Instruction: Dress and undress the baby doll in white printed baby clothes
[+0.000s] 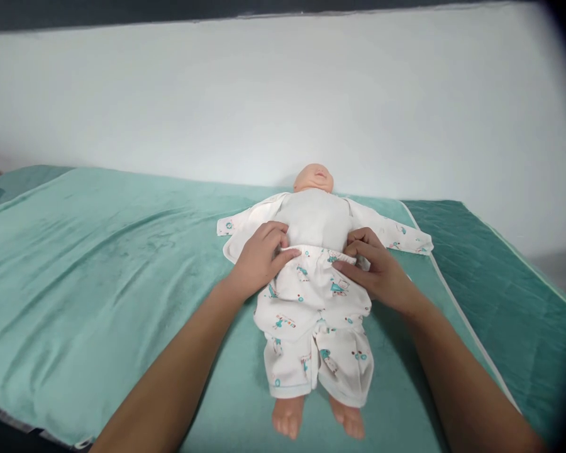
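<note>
The left hand (264, 257) and right hand (376, 267) pinch the trousers (314, 299) at opposite sides, probably keeping the waist level across the face-up doll (317, 217).

Both hands (263, 257) at patterned pants (314, 299)

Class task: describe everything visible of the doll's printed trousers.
The trousers are white, soft-looking fabric with small teal and reddish prints and a gathered waistband. They lie front up on the doll, baggy around the hips, with bare feet showing below. The left hand and right hand appear to pinch the waistband's two sides.
</note>
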`<state>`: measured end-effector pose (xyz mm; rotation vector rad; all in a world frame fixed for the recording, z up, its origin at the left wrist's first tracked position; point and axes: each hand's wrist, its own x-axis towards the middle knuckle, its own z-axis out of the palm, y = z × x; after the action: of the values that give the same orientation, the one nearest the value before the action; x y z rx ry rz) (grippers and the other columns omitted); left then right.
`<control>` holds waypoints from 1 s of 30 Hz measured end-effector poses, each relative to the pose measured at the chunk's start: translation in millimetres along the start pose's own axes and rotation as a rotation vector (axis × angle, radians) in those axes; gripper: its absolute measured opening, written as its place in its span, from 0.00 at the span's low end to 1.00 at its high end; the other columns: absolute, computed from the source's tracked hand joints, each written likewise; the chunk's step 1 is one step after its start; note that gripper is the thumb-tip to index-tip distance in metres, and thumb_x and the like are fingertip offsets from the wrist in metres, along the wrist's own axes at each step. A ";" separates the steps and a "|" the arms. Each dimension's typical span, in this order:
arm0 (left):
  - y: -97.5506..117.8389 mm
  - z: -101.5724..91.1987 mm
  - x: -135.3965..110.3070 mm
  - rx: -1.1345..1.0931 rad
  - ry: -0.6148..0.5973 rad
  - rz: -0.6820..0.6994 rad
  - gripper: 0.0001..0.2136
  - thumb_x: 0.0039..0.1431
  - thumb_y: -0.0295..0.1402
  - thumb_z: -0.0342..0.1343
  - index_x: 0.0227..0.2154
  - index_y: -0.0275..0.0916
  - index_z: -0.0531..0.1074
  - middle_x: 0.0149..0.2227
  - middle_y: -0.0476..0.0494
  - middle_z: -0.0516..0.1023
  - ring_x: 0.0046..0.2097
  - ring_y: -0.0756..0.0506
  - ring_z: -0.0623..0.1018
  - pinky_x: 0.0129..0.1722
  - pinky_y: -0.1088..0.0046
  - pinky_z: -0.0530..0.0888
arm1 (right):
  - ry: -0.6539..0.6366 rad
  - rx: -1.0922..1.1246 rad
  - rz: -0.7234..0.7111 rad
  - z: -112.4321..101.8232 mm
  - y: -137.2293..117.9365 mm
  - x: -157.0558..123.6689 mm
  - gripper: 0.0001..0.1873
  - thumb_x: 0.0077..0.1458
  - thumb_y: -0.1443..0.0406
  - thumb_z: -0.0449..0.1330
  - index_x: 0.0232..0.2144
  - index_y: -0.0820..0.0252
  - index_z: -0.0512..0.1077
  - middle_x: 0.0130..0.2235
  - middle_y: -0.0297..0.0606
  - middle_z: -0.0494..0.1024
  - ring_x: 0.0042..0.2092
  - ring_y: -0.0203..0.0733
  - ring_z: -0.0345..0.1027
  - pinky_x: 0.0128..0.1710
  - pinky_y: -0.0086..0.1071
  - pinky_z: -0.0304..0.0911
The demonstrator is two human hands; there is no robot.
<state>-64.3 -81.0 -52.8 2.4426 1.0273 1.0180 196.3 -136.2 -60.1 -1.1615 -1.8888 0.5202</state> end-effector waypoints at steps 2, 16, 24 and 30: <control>-1.5 3.2 3.5 0.081 0.009 -0.032 0.10 0.65 0.41 0.52 0.32 0.41 0.63 0.43 0.43 0.75 0.46 0.44 0.73 0.46 0.67 0.69 | 0.006 -0.024 -0.049 1.2 1.3 1.4 0.13 0.60 0.60 0.61 0.27 0.57 0.66 0.41 0.37 0.64 0.45 0.42 0.61 0.44 0.36 0.58; -36.5 13.6 61.8 -0.234 0.066 -0.384 0.11 0.64 0.41 0.50 0.30 0.42 0.60 0.26 0.53 0.64 0.29 0.49 0.65 0.30 0.74 0.59 | 0.057 0.036 0.233 1.3 28.7 69.4 0.23 0.61 0.52 0.58 0.22 0.59 0.59 0.24 0.29 0.59 0.29 0.34 0.52 0.30 0.30 0.49; -29.4 18.5 48.9 -0.185 0.214 -0.389 0.11 0.61 0.42 0.54 0.30 0.41 0.62 0.26 0.53 0.65 0.30 0.50 0.65 0.32 0.73 0.61 | 0.169 0.285 0.384 6.6 34.6 55.7 0.20 0.57 0.51 0.61 0.25 0.57 0.62 0.21 0.27 0.57 0.25 0.33 0.49 0.25 0.29 0.46; -26.2 10.2 38.5 -0.122 0.119 -0.380 0.09 0.61 0.40 0.53 0.31 0.41 0.67 0.30 0.51 0.72 0.33 0.48 0.69 0.35 0.72 0.64 | -0.011 0.227 0.371 -18.4 32.8 43.8 0.13 0.53 0.55 0.63 0.31 0.57 0.68 0.27 0.29 0.67 0.27 0.33 0.57 0.26 0.28 0.52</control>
<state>-51.2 -35.3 -54.3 2.0057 1.3594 1.0653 218.9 -83.5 -53.6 -1.3600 -1.5773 0.9201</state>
